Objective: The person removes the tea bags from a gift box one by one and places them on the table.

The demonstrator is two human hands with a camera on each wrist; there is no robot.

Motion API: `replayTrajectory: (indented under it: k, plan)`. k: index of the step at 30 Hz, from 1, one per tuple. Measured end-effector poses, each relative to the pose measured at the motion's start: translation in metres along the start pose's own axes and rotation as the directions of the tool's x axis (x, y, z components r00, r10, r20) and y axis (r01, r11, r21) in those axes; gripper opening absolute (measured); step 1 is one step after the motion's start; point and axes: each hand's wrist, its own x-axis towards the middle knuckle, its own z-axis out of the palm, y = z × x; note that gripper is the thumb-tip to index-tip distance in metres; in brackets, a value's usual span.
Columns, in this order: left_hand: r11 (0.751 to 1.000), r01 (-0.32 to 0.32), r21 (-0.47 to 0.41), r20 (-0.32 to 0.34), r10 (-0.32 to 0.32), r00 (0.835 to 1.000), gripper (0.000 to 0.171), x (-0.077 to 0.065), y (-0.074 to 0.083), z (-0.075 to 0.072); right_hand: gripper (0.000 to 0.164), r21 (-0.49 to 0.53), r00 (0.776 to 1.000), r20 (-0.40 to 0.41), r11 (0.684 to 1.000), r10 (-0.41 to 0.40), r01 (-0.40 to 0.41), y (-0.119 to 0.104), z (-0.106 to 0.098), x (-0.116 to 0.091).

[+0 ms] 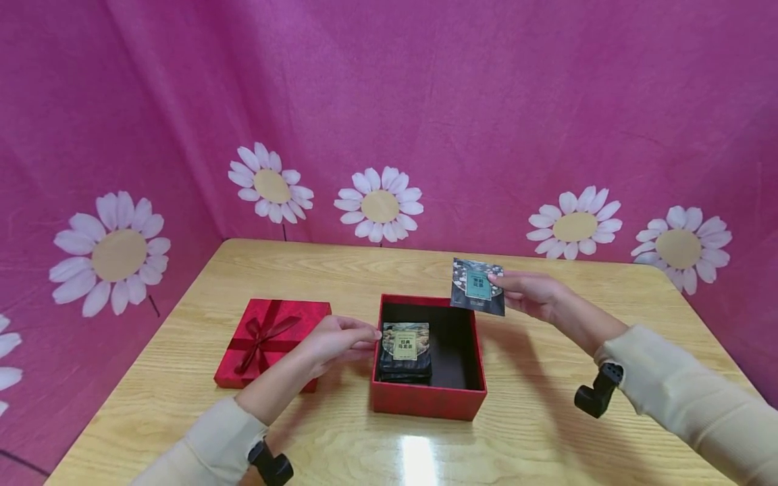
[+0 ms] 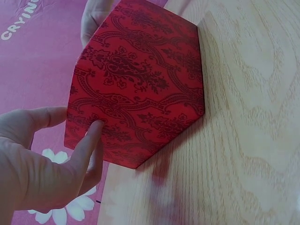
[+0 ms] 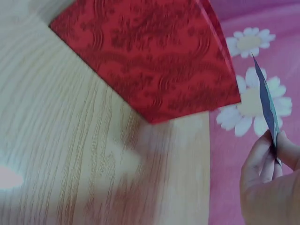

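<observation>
Your right hand [image 1: 536, 294] pinches (only at the edge) a flat, square, dark sachet [image 1: 471, 287] near the far right corner of the red patterned box [image 1: 425, 403]; your left hand [image 1: 339, 341] grips its left side. A loosened pinch could drop the sachet outside.

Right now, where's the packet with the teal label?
In the head view, the packet is pinched in the right hand, right of centre, hiding the far right corner of the box.
</observation>
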Motion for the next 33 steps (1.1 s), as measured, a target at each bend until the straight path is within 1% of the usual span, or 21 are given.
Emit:
replayTrajectory:
  k: [6,10,13,14,17,20,21,25,27,28,31,32,33]
  plan:
    - [1.000,0.010,-0.009,-0.003,-0.010,1.000,0.035,0.001,0.000,-0.001,0.019,0.053,1.000,-0.005,0.999,-0.013,0.014,0.005,-0.025,0.016]
    - [1.000,0.013,-0.014,-0.003,-0.013,1.000,0.034,0.001,-0.001,-0.002,0.020,0.062,1.000,-0.011,0.998,-0.018,0.018,0.008,-0.041,0.024]
    - [1.000,0.015,-0.019,-0.004,-0.015,1.000,0.032,0.001,-0.001,-0.002,0.023,0.046,1.000,-0.021,0.999,-0.023,0.023,0.009,-0.052,0.030]
    - [1.000,0.015,-0.021,-0.005,-0.015,1.000,0.032,0.001,-0.001,-0.002,0.024,0.030,0.999,-0.030,0.999,-0.024,0.025,0.010,-0.055,0.032]
    - [1.000,0.015,-0.016,-0.003,-0.015,1.000,0.032,0.002,0.000,-0.002,0.022,-0.030,0.993,-0.118,0.999,-0.030,0.027,0.011,-0.062,0.037]
    - [1.000,0.012,-0.010,-0.001,-0.012,1.000,0.031,0.002,0.000,-0.003,0.011,-0.131,0.973,-0.225,0.991,-0.045,0.015,0.012,-0.068,0.041]
    - [1.000,0.012,-0.010,-0.001,-0.012,1.000,0.031,0.002,0.000,-0.003,0.010,-0.158,0.965,-0.257,0.987,-0.050,0.009,0.012,-0.070,0.043]
    - [1.000,0.014,-0.011,-0.008,-0.014,1.000,0.030,0.002,-0.001,-0.003,0.014,-0.256,0.951,-0.301,0.967,-0.065,-0.015,0.013,-0.079,0.049]
    - [1.000,0.018,-0.009,-0.011,-0.018,1.000,0.031,0.002,-0.001,-0.004,0.022,-0.279,0.947,-0.314,0.960,-0.068,-0.024,0.014,-0.082,0.053]
    - [1.000,0.022,-0.007,-0.011,-0.022,1.000,0.031,0.002,-0.001,-0.003,0.028,-0.297,0.945,-0.320,0.954,-0.066,-0.034,0.015,-0.084,0.054]
    - [0.999,0.036,-0.004,-0.007,-0.036,0.999,0.033,0.001,-0.001,-0.003,0.056,-0.355,0.938,-0.340,0.933,-0.066,-0.063,0.018,-0.089,0.058]
    - [0.999,0.041,-0.002,-0.006,-0.041,0.999,0.033,0.001,0.000,-0.003,0.063,-0.377,0.935,-0.348,0.923,-0.068,-0.073,0.018,-0.091,0.059]
    - [0.999,0.044,0.000,-0.003,-0.044,0.999,0.033,0.001,0.000,-0.003,0.068,-0.399,0.932,-0.356,0.913,-0.068,-0.085,0.019,-0.092,0.061]
